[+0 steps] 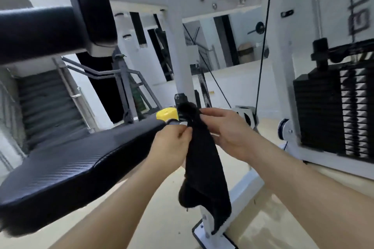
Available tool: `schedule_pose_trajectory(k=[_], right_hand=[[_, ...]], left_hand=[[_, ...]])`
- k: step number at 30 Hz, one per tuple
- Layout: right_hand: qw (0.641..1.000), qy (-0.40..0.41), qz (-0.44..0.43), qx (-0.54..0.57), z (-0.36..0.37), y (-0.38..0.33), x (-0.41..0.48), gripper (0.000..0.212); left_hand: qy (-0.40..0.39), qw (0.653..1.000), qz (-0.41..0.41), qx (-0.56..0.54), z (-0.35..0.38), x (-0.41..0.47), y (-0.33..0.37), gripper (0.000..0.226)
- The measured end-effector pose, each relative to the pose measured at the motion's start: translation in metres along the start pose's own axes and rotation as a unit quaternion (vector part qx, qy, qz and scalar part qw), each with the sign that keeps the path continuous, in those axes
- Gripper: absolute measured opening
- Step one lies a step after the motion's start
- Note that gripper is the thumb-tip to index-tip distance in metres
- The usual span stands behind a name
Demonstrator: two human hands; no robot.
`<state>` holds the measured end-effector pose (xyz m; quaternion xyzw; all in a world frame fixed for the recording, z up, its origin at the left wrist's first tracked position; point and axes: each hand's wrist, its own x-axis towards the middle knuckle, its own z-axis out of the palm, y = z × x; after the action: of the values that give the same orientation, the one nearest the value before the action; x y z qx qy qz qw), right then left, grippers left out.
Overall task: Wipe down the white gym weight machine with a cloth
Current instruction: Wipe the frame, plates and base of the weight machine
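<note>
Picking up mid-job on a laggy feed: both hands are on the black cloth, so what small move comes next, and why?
Probably bunch the cloth into the right hand and press it to the white post just beyond. It and the left hand hold only the cloth's top; the rest hangs loose, wiping nothing.

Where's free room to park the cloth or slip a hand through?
Free: black seat pad top, left of the left hand; floor between it and the white base rail. Crowded: yellow knob, where the right hand also holds the cloth; cables cross the gap to the weight stack.
</note>
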<state>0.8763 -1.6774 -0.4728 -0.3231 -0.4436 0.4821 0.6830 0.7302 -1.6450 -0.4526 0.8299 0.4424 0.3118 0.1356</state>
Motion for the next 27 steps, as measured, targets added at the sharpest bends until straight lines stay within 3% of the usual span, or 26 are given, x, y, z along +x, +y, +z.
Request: schedule_pose_trajectory(k=[3,7,11,15,19,23,25,27], right_hand=[[0.998,-0.055,-0.019,-0.018,-0.002,-0.033,-0.016,0.022],[0.986,-0.038,-0.067,-0.146,0.004,-0.074,-0.028,0.039],[0.981,-0.009,-0.106,-0.163,0.009,-0.121,-0.035,0.027],[0.982,0.005,-0.178,-0.058,0.016,-0.166,-0.035,0.025],[0.96,0.032,-0.276,-0.033,0.033,-0.209,-0.026,0.028],[0.892,0.028,-0.415,-0.176,0.056,-0.244,-0.018,0.038],[0.825,0.041,-0.484,-0.289,0.064,-0.254,-0.014,0.042],[0.732,0.088,-0.54,-0.405,0.061,-0.256,-0.008,0.039]], left_hand=[[0.035,0.997,-0.02,-0.069,-0.012,-0.003,0.032,0.031],[0.113,0.992,0.05,0.025,-0.037,-0.002,0.075,0.025],[0.193,0.966,0.119,0.126,-0.068,-0.003,0.124,0.015],[0.26,0.843,0.242,0.403,-0.096,-0.004,0.174,0.023],[0.306,0.733,0.291,0.533,-0.134,-0.003,0.227,0.023],[0.375,0.677,0.298,0.559,-0.175,0.012,0.264,0.022],[0.395,0.654,0.3,0.571,-0.199,0.023,0.278,0.019],[0.361,0.682,0.284,0.57,-0.218,0.037,0.289,0.024]])
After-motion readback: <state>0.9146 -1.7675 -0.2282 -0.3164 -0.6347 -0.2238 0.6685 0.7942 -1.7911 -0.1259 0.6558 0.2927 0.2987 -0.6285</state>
